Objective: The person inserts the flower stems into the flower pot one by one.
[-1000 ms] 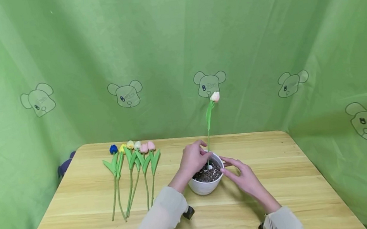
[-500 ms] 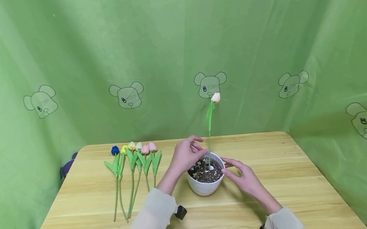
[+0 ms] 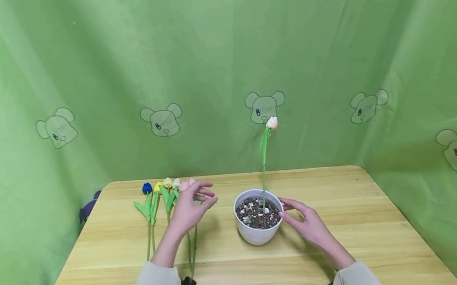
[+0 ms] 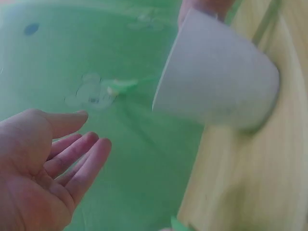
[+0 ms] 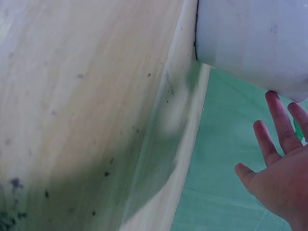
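In the head view a white pot (image 3: 258, 234) of dark soil stands on the table, and one pale pink tulip (image 3: 271, 123) rises from the soil, leaning slightly right. My right hand (image 3: 311, 228) touches the pot's right side near the rim; the right wrist view shows fairly straight fingertips (image 5: 273, 98) against its wall. My left hand (image 3: 187, 211) holds nothing and hovers above the loose tulips, fingers relaxed, partly hiding them. Among those lie a blue tulip (image 3: 146, 188), a yellow tulip (image 3: 158, 187) and pink tulips (image 3: 186, 184).
The loose tulips lie side by side on the left of the wooden table (image 3: 248, 281). Dark soil crumbs (image 5: 16, 183) dot the tabletop in the right wrist view. A green curtain (image 3: 199, 59) hangs behind and at both sides.
My left hand has left the potted tulip's stem area and moved left over the loose tulips. My right hand stays at the pot's rim. The potted tulip stands without the left hand near it.
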Motion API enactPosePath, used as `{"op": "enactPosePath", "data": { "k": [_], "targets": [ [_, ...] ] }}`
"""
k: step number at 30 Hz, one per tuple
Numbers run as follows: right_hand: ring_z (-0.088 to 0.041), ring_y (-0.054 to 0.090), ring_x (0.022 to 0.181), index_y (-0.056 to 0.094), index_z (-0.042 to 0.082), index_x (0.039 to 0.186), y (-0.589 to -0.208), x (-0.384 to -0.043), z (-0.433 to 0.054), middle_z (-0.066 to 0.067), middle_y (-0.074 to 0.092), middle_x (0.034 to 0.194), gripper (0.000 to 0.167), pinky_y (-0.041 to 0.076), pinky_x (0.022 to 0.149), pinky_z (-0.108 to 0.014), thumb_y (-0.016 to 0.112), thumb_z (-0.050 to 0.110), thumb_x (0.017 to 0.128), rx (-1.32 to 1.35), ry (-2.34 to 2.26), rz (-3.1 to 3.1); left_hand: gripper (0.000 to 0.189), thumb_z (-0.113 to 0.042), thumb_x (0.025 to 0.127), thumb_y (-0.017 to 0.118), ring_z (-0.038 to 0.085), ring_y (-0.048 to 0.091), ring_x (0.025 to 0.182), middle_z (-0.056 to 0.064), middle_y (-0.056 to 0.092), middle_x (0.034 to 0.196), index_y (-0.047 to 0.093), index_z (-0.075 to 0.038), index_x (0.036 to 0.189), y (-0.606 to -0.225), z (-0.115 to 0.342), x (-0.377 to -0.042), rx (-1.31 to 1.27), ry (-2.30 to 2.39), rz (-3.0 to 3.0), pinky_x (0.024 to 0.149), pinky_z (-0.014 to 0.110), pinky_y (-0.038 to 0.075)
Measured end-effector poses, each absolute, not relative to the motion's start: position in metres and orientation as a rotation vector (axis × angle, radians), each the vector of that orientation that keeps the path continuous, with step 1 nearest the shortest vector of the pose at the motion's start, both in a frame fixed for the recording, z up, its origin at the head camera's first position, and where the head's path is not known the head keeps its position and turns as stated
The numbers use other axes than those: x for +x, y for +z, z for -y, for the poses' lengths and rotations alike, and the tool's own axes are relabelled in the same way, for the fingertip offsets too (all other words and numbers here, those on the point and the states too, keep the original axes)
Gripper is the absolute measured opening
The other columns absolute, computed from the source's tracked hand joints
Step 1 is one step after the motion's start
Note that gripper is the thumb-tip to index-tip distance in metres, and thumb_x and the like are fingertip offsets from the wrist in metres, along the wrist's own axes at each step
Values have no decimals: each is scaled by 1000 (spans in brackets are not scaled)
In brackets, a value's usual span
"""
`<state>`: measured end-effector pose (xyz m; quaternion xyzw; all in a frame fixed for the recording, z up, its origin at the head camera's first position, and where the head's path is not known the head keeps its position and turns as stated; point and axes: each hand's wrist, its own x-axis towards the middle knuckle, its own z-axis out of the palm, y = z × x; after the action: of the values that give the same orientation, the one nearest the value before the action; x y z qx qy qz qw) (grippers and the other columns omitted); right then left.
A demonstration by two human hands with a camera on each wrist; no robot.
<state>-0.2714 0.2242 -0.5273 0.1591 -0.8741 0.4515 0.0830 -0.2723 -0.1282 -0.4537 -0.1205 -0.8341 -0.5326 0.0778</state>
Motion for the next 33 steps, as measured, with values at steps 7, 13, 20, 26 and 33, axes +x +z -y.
{"op": "enactPosePath", "data": {
  "k": [7, 13, 20, 26, 33],
  "targets": [
    [-44, 55, 134, 59, 11, 144, -530, -269, -227, -13, 74, 122, 50, 27, 118, -75, 71, 26, 99, 463, 1360, 2623, 46, -15, 94, 77, 31, 72, 104, 12, 74, 119, 62, -11, 137, -485, 189, -250, -150, -1539, 2550, 87, 41, 64],
    [-44, 58, 131, 60, 9, 143, -529, -271, -227, -15, 74, 121, 48, 28, 118, -74, 71, 24, 98, 482, 1358, 2597, 46, -13, 95, 74, 36, 71, 108, 19, 71, 124, 59, -6, 138, -513, 242, -240, 78, -1445, 2574, 90, 46, 63],
    [-44, 58, 130, 60, 7, 142, -529, -272, -227, -16, 73, 122, 48, 29, 118, -73, 72, 22, 98, 485, 1368, 2586, 51, -19, 95, 75, 39, 71, 109, 22, 69, 128, 57, -3, 140, -534, 277, -232, 256, -1429, 2638, 82, 40, 64],
    [-43, 58, 130, 59, 8, 143, -530, -273, -225, -15, 73, 122, 49, 28, 118, -74, 72, 24, 98, 482, 1387, 2589, 55, -17, 95, 74, 44, 66, 118, 26, 65, 133, 52, 0, 142, -545, 284, -232, 316, -1480, 2677, 89, 43, 64],
    [-43, 57, 132, 59, 9, 144, -529, -272, -224, -15, 73, 123, 50, 27, 119, -75, 71, 25, 98, 472, 1393, 2603, 57, -12, 91, 75, 44, 66, 118, 26, 64, 133, 52, 1, 142, -551, 279, -236, 328, -1505, 2683, 95, 50, 61]
  ]
}}
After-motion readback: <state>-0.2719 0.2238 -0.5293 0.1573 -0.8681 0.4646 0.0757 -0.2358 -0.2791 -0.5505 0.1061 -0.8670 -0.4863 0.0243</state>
